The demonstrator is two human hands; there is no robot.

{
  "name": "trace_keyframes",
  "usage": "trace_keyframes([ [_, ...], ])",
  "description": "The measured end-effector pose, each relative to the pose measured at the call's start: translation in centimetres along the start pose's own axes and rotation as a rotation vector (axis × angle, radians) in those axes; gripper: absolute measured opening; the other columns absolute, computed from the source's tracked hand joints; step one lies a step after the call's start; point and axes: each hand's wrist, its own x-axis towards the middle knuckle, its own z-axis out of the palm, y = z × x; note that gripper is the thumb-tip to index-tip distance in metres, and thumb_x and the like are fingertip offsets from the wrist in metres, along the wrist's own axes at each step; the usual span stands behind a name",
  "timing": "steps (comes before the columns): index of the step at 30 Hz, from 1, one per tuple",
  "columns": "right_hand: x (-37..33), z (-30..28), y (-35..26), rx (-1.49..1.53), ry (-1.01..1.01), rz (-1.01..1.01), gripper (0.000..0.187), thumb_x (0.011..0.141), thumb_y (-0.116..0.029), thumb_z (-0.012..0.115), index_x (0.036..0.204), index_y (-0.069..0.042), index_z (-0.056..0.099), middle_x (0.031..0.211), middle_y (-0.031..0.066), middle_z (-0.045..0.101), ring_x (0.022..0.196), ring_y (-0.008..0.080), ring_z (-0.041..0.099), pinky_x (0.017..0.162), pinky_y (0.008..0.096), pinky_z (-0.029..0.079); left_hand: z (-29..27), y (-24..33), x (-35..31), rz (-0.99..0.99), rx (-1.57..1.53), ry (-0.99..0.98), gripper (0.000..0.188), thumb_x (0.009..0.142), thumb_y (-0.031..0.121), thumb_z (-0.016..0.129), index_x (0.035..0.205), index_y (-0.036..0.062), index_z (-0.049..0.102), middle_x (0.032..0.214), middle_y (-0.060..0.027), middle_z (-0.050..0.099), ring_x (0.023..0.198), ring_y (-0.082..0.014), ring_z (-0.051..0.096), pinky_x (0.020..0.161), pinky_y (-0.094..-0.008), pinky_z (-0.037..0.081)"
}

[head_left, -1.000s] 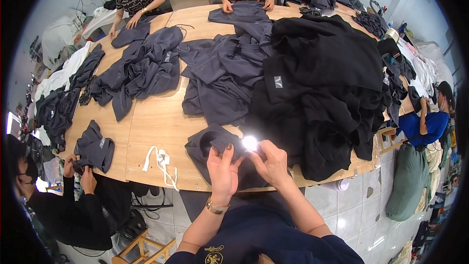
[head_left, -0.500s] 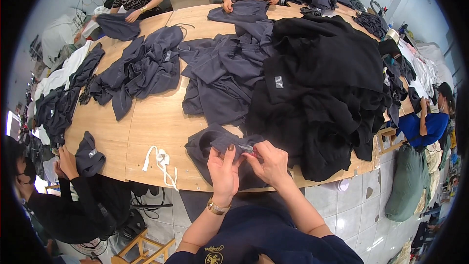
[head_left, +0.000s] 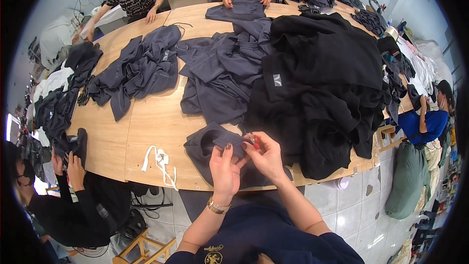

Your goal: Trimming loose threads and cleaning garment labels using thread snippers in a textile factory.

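A dark grey garment (head_left: 196, 147) lies bunched at the table's near edge, part of it hanging over. My left hand (head_left: 225, 168) pinches a raised fold of it between thumb and fingers. Small red-handled thread snips (head_left: 254, 142) are tucked in my right hand (head_left: 266, 159), their blades mostly hidden. The right thumb and fingertips meet at the fold, close to the left fingertips. Whether they also pinch a thread is too small to tell.
Black garments (head_left: 325, 68) are heaped to the right, and dark grey garments (head_left: 224, 63) lie farther back. A white cord (head_left: 160, 160) rests left of my hands on the wooden table (head_left: 105, 142). Co-workers handle garments on the left, at the back and on the right.
The snips' blades have turned away from the fold, and my right fingertips have come to the cloth. The co-worker at back left has put a grey garment onto the left pile.
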Motion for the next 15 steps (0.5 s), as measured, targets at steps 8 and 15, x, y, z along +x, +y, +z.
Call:
trace_keyframes([
  [8,0.2,-0.5,-0.6,0.067,0.069,0.029,0.010,0.086,-0.004,0.056,0.092,0.002,0.061,0.080,-0.0001,0.060,0.073,0.0049,0.052,0.068,0.0189,0.043,-0.3,-0.1,0.2,0.025,0.056,0.028,0.013,0.092,0.014,0.050,0.101,0.0060,0.046,0.096,-0.0047,0.059,0.083,-0.0128,0.061,0.071,-0.0353,0.056],
  [15,-0.5,-0.6,-1.5,-0.407,0.020,-0.185,0.018,0.077,0.001,0.059,0.096,0.002,0.060,0.074,0.0070,0.063,0.069,0.0066,0.057,0.062,0.0217,0.046,-0.7,-1.2,0.2,0.191,0.269,0.013,0.014,0.092,0.011,0.050,0.103,0.0056,0.044,0.094,-0.0076,0.062,0.080,-0.0123,0.063,0.063,-0.0286,0.058],
])
